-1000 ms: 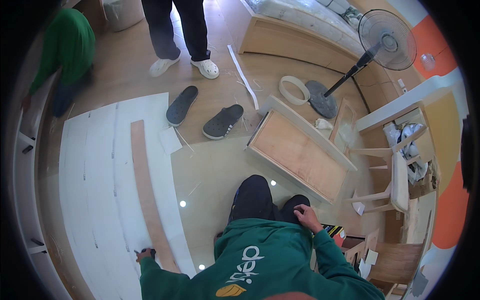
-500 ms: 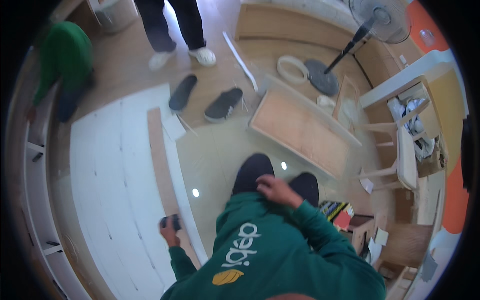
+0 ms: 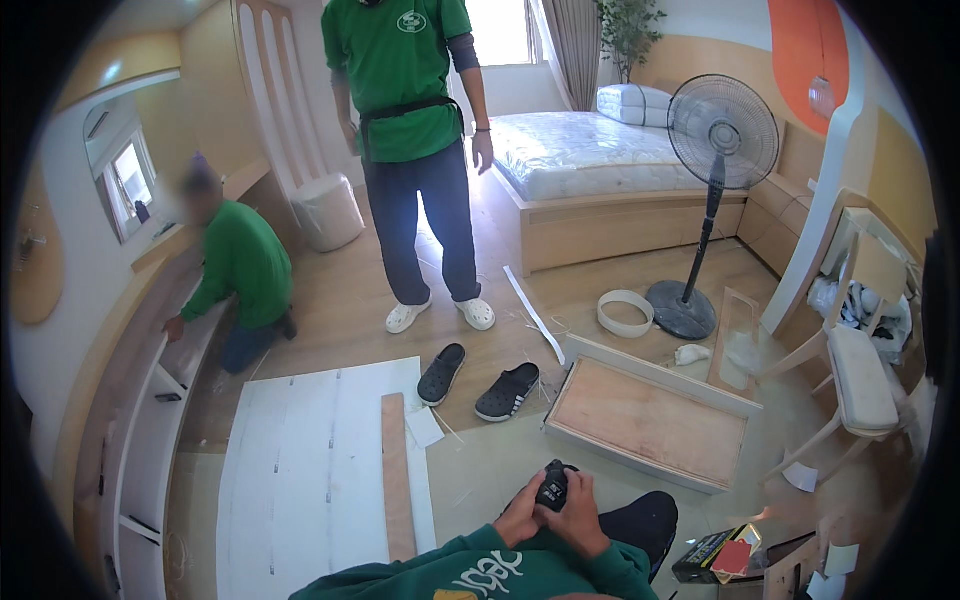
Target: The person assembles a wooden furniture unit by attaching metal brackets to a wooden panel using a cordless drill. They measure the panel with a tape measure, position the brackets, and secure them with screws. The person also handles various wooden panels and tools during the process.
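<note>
In front of my body, both hands are closed round a small, palm-sized black object (image 3: pixel 553 487) with white markings; its kind does not show plainly. My left hand (image 3: pixel 520 518) grips it from the left and my right hand (image 3: pixel 578 515) from the right, fingers partly hidden behind it. A long, narrow brown strip of board (image 3: pixel 396 470) lies left of my hands, on a large white sheet (image 3: pixel 300 450) spread over the floor.
A pair of black clogs (image 3: pixel 508 392) and a shallow wooden drawer-like tray (image 3: pixel 650 415) lie ahead. One person (image 3: pixel 412 140) in green stands beyond; another (image 3: pixel 245 270) crouches left, at a low white cabinet (image 3: pixel 140 480). A fan (image 3: pixel 685 308) and chair (image 3: pixel 862 385) stand right.
My left hand has lifted the black object off the brown strip and brought it before me. My right hand has left my thigh and joined it. My view has tilted up.
</note>
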The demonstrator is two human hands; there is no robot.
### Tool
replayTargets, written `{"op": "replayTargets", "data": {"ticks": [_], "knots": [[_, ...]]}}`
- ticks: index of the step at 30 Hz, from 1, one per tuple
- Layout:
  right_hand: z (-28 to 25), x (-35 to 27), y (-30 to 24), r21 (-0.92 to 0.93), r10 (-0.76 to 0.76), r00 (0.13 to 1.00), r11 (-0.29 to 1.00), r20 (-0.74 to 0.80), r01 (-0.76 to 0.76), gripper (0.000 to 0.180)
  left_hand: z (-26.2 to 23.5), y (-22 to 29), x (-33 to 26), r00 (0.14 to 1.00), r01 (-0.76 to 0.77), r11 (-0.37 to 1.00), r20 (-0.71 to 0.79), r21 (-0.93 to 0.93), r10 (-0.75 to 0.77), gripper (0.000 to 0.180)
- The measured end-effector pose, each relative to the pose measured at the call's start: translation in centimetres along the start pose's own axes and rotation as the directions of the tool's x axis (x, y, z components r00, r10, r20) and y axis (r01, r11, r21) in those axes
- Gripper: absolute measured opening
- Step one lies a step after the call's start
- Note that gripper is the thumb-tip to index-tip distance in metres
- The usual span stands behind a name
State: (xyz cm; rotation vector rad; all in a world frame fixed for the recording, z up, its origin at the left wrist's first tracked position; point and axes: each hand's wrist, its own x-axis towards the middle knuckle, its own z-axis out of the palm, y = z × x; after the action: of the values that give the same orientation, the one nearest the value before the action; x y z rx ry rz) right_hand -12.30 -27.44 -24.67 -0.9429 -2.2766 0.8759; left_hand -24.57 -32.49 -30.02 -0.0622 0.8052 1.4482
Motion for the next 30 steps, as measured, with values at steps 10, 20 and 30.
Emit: {"op": "replayTargets", "data": {"ticks": [10,20,30], "knots": [[-0.9,-1.5,3.2,0.863,0.082,0.915,0.308,0.395,-0.401,0.057,0.7,1.2,-7.0,0.994,-0.062,0.946,-0.061,0.319,0.086,0.047],[-2.5,-3.0,-0.6,0.353,0.125,0.979,0.919,0.162,-0.176,0.049,0.1,0.3,-4.1,0.999,0.014,0.873,0.038,0.487,-0.038,0.031],[-9.1,-8.1,2.8,0.020,0.278,0.954,0.959,0.108,-0.282,0.053,3.3,0.7,-0.1,0.994,0.107,0.920,-0.027,0.377,-0.105,0.010]]}}
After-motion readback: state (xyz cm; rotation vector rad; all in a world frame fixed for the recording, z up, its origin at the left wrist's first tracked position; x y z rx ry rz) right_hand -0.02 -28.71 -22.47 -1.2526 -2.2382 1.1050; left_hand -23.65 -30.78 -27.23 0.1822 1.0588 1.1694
